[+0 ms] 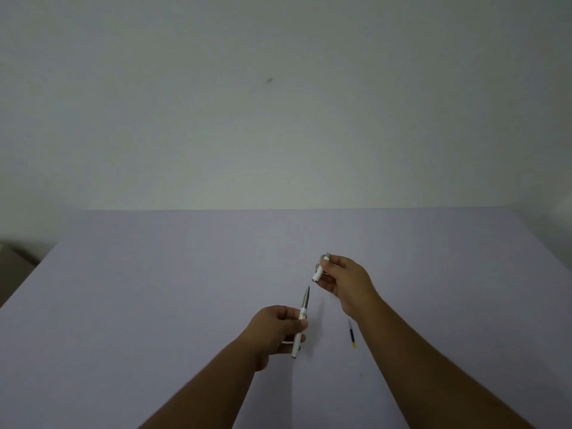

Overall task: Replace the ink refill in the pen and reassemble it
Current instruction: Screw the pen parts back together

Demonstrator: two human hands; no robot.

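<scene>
The long white pen body (pixel 299 326) looks like smooth, shiny plastic, and its pointed grey tip looks like metal. The short white pen cap (pixel 320 267) looks like the same shiny plastic, with a silvery metal end and clip. The thin refill (pixel 352 334) with a yellow end looks like plastic. The pale purple bench (pixel 154 289) is smooth and matt. The white wall (pixel 278 103) looks flat and dull

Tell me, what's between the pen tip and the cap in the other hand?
Nothing: the head view shows only bare table in the gap between the pen and the cap.
</scene>
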